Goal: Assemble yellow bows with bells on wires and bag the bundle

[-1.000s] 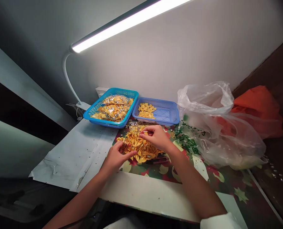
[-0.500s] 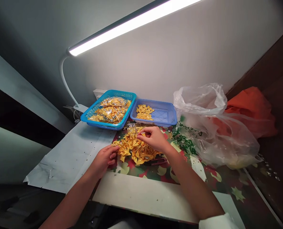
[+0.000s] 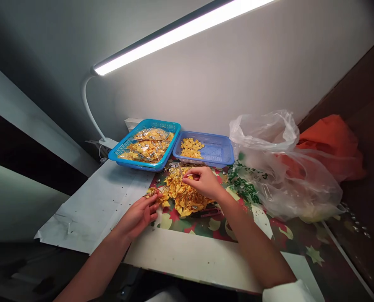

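A heap of yellow ribbon bows (image 3: 187, 201) with gold-coloured ties lies in front of me, and a few small silvery pieces show among them. At the heap's left edge my left hand (image 3: 142, 216) is turned partly palm-up, its thumb and forefinger closed on a yellow ribbon bow (image 3: 150, 192). My right hand (image 3: 204, 183) is above the heap, thumb and forefinger pinched together. A thin pale strip (image 3: 180, 171) rises from that pinch; its exact kind is unclear.
Behind the heap stand a turquoise basket (image 3: 119, 156) with bagged bows and a blue basket (image 3: 220, 153) with loose yellow bows. Plastic bags (image 3: 300, 180) and an orange cloth-like thing (image 3: 334, 138) lie right. A lit lamp (image 3: 174, 40) hangs overhead; white paper (image 3: 89, 209) covers the left.
My left hand has rolled palm-upward and its fingers have straightened somewhat at the heap's edge. My right hand stays nearly where it was, still pinching. The view has shifted slightly.
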Demonstrator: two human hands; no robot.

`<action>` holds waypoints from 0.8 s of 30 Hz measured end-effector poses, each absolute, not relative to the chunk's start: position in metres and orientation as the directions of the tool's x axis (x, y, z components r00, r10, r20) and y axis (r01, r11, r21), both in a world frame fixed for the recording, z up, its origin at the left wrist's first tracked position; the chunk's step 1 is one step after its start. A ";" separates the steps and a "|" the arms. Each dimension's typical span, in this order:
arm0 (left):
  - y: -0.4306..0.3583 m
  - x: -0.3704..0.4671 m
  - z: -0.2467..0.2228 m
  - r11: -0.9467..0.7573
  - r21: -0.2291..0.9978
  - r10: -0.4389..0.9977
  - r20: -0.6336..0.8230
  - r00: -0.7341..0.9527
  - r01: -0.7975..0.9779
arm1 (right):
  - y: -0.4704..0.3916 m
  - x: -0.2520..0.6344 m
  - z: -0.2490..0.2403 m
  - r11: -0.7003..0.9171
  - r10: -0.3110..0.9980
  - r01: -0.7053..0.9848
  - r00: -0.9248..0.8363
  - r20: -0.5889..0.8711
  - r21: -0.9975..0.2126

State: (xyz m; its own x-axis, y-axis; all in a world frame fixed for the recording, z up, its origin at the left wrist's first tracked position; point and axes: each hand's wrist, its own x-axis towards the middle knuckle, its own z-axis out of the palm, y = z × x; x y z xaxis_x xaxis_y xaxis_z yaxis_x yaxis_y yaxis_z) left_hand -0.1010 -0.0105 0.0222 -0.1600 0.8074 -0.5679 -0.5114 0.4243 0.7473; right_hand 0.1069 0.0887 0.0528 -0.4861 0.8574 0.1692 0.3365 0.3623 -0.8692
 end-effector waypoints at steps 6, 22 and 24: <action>0.002 -0.082 0.020 0.454 0.759 0.805 -0.574 -0.150 -0.467 | 0.090 0.108 0.052 0.349 0.856 0.302 -0.488 0.171 -0.887; 0.039 -0.068 0.018 0.390 0.912 0.906 -0.356 -0.227 0.124 | 0.090 0.104 0.049 0.330 0.858 0.329 -0.496 0.136 -0.885; 0.038 -0.071 0.019 0.377 0.911 0.916 -0.339 -0.213 0.171 | 0.091 0.105 0.050 0.330 0.859 0.327 -0.492 0.139 -0.886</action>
State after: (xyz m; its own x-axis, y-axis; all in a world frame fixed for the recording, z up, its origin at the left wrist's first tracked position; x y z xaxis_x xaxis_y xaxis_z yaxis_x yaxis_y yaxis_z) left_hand -0.0714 0.0375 0.0188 -0.2130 0.9163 -0.3392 0.1705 0.3767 0.9105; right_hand 0.1053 0.0906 0.0503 -0.4923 0.8593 0.1388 0.3268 0.3302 -0.8855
